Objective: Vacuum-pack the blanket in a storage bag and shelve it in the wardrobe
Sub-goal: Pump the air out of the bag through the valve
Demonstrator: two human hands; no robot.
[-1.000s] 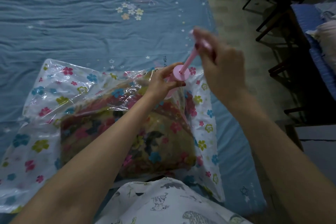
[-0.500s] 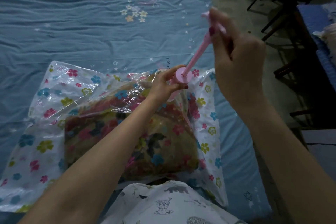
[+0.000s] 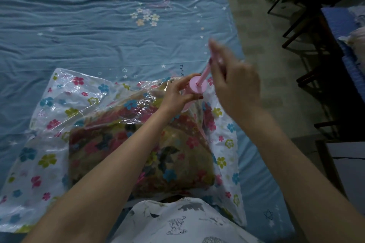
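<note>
Nearest us the blanket (image 3: 142,156) lies folded inside the flowered storage bag (image 3: 45,144), which is spread on the blue sheet (image 3: 98,35) of the bed. The plastic over it looks loose, so we judge much air remains. Just beyond, our left hand (image 3: 177,94) wraps around the barrel of the pink hand pump (image 3: 194,92), which stands on the bag's far right corner. Above it our right hand (image 3: 235,79) grips the plunger handle (image 3: 216,59), blurred, the rod partly drawn out. To pump well we should press the barrel squarely onto the bag, keep each stroke in line with the rod, and use full strokes.
</note>
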